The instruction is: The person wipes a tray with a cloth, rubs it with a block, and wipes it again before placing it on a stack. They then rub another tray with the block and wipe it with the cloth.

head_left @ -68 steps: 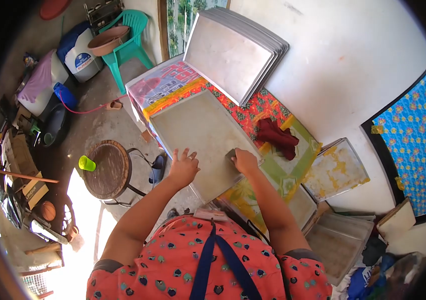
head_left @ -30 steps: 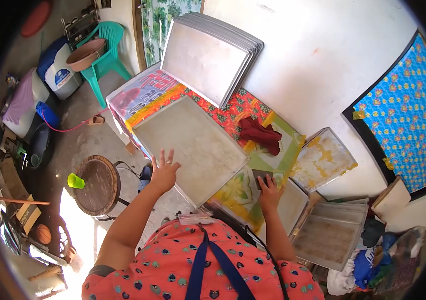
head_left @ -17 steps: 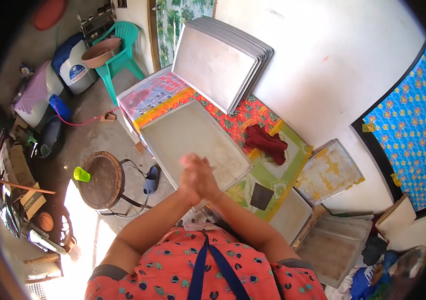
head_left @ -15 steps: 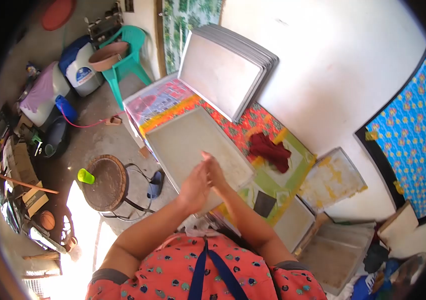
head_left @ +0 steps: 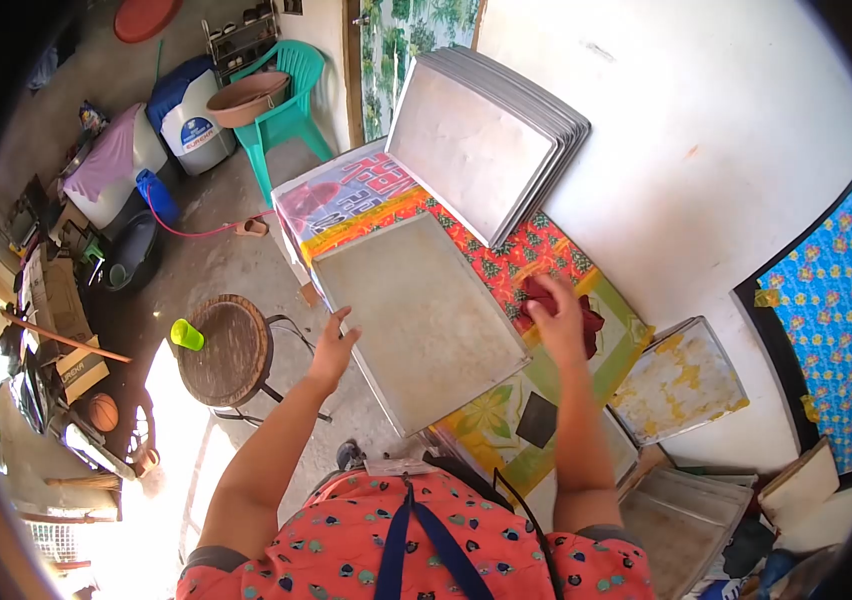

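A flat metal tray (head_left: 416,310) lies on the table in front of me, its surface dull and smudged. My left hand (head_left: 332,350) is at the tray's left edge, fingers apart and holding nothing. Over to the right, my right hand (head_left: 562,322) reaches over a crumpled dark red cloth (head_left: 592,326) beside the tray. Its thumb and fingers are spread, with part of the cloth showing between them. Behind the tray, a stack of similar metal trays (head_left: 476,140) leans against the wall.
The table has a patterned cover (head_left: 486,415) with a dark square patch (head_left: 537,419). To the left stands a round stool (head_left: 226,355) with a green cup (head_left: 186,335). A yellow-stained tray (head_left: 681,380) leans on the wall at right. A green chair (head_left: 291,110) holds a basin (head_left: 246,98).
My hands, together over the tray before, have parted. The left moved to the tray's left edge, the right over to the red cloth. The view has shifted slightly.
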Demonstrator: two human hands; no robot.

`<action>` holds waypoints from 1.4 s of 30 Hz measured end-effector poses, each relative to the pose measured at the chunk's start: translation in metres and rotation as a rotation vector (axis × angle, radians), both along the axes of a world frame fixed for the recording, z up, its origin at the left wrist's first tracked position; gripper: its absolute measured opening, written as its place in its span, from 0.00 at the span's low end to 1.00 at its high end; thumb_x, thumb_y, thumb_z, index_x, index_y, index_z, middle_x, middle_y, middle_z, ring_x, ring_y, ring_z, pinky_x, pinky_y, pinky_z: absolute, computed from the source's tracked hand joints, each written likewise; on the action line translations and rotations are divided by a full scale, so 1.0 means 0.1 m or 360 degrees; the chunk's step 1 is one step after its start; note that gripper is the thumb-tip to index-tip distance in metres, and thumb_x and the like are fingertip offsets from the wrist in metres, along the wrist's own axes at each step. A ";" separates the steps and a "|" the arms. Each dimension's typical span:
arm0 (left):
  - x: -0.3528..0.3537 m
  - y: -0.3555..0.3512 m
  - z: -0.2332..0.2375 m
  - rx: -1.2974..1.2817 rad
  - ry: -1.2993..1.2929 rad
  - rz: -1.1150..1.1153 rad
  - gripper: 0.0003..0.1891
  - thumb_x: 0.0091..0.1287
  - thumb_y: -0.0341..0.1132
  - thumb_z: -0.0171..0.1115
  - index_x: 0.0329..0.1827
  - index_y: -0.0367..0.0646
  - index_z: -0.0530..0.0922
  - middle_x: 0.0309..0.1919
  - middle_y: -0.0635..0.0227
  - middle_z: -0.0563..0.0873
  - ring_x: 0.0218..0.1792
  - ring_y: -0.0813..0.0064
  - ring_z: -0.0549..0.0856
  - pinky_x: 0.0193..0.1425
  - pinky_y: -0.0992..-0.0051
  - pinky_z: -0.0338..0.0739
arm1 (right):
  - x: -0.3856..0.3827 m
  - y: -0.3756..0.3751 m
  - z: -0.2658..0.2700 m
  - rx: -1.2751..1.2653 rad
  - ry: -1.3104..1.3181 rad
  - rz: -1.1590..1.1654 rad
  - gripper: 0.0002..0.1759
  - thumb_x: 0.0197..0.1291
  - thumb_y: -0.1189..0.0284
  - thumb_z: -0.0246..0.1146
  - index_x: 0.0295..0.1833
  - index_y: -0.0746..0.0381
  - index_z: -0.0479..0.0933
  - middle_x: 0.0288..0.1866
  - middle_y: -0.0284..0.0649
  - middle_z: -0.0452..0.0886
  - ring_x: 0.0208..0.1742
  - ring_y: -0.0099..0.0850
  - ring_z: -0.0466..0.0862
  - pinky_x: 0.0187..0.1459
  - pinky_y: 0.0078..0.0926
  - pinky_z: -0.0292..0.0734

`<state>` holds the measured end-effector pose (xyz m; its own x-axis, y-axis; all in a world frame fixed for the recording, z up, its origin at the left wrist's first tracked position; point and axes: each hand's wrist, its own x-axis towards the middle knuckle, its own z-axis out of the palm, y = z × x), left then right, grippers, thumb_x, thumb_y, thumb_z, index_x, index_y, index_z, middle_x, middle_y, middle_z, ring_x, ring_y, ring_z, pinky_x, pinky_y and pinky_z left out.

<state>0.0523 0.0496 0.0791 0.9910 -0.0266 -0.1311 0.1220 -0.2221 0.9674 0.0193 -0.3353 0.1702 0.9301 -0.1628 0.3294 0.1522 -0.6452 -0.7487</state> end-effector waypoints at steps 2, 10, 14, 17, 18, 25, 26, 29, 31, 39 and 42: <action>-0.25 -0.12 0.43 0.0387 -0.0005 -0.0083 0.30 0.63 0.37 0.61 0.67 0.37 0.64 0.64 0.50 0.71 0.68 0.60 0.67 0.68 0.67 0.61 | 0.15 -0.74 -0.49 -0.0386 0.0219 -0.0442 0.50 0.44 0.53 0.74 0.70 0.60 0.61 0.67 0.57 0.66 0.69 0.50 0.64 0.65 0.50 0.62; -0.58 0.12 -0.23 0.0180 0.0404 0.0095 0.31 0.61 0.39 0.64 0.68 0.44 0.64 0.66 0.50 0.69 0.68 0.52 0.66 0.69 0.59 0.60 | 0.36 -1.12 -1.07 -0.0432 0.0968 -0.0568 0.58 0.33 0.41 0.75 0.73 0.42 0.59 0.77 0.56 0.44 0.74 0.59 0.50 0.67 0.61 0.57; -0.80 0.13 0.02 0.1187 0.0166 -0.0525 0.39 0.58 0.47 0.67 0.72 0.53 0.59 0.73 0.49 0.55 0.73 0.45 0.53 0.71 0.47 0.54 | 0.46 -0.98 -0.91 -0.0412 0.0831 -0.0473 0.37 0.44 0.55 0.71 0.60 0.60 0.73 0.55 0.56 0.77 0.58 0.49 0.77 0.58 0.40 0.72; -0.79 0.17 0.05 0.1898 -0.0229 -0.1053 0.47 0.52 0.53 0.71 0.74 0.59 0.56 0.76 0.55 0.46 0.75 0.46 0.46 0.70 0.36 0.47 | 0.49 -0.82 -0.75 -0.0265 -0.0002 -0.0674 0.28 0.49 0.61 0.67 0.54 0.65 0.76 0.44 0.53 0.83 0.49 0.48 0.82 0.53 0.39 0.74; -0.77 0.19 0.04 0.2057 -0.0383 -0.1206 0.49 0.49 0.55 0.72 0.75 0.61 0.55 0.77 0.58 0.44 0.76 0.47 0.45 0.69 0.33 0.45 | 0.47 -0.76 -0.71 -0.0200 0.0033 -0.0606 0.29 0.50 0.60 0.67 0.55 0.65 0.75 0.47 0.54 0.82 0.50 0.49 0.81 0.53 0.39 0.74; -0.16 0.03 -0.01 0.2242 -0.0821 -0.1378 0.49 0.51 0.43 0.72 0.76 0.58 0.52 0.77 0.63 0.50 0.76 0.56 0.49 0.72 0.39 0.42 | 0.33 -0.37 -1.34 -0.0378 0.0129 -0.0806 0.32 0.54 0.55 0.67 0.58 0.65 0.73 0.54 0.53 0.74 0.53 0.55 0.74 0.56 0.45 0.69; -0.05 -0.01 -0.03 0.2284 -0.0897 -0.1391 0.48 0.53 0.41 0.71 0.76 0.58 0.52 0.76 0.63 0.51 0.76 0.55 0.50 0.73 0.39 0.43 | 0.27 -0.22 -1.53 -0.0614 0.0174 -0.0943 0.32 0.54 0.53 0.66 0.58 0.62 0.74 0.55 0.52 0.72 0.53 0.56 0.73 0.56 0.46 0.69; 0.21 -0.11 -0.22 0.2295 -0.0594 -0.1542 0.40 0.60 0.35 0.62 0.76 0.57 0.54 0.76 0.61 0.54 0.74 0.52 0.56 0.73 0.43 0.47 | 0.02 0.40 -1.43 -0.0942 0.0508 -0.1096 0.30 0.54 0.50 0.64 0.58 0.57 0.76 0.56 0.49 0.69 0.52 0.53 0.70 0.54 0.49 0.69; 0.38 -0.05 -0.36 0.2224 -0.0653 -0.1504 0.36 0.63 0.33 0.56 0.76 0.56 0.54 0.75 0.59 0.56 0.73 0.50 0.60 0.73 0.45 0.50 | -0.05 0.57 -1.48 -0.1026 0.0522 -0.1149 0.29 0.54 0.49 0.63 0.56 0.56 0.77 0.55 0.47 0.69 0.51 0.51 0.70 0.52 0.50 0.69; 0.43 0.13 -0.41 0.2091 -0.0820 -0.1521 0.33 0.65 0.31 0.51 0.75 0.57 0.56 0.75 0.60 0.57 0.70 0.47 0.64 0.69 0.48 0.59 | -0.85 2.42 -1.60 -0.1273 0.0613 -0.0363 0.23 0.60 0.51 0.56 0.43 0.60 0.80 0.52 0.51 0.73 0.51 0.49 0.74 0.46 0.51 0.72; 0.44 0.12 -0.29 0.2069 -0.0837 -0.1574 0.35 0.62 0.32 0.56 0.75 0.57 0.56 0.74 0.60 0.58 0.70 0.47 0.65 0.69 0.48 0.60 | -1.26 3.29 -1.39 -0.0410 0.0582 0.0389 0.23 0.57 0.53 0.61 0.34 0.65 0.78 0.39 0.50 0.77 0.41 0.52 0.76 0.43 0.47 0.72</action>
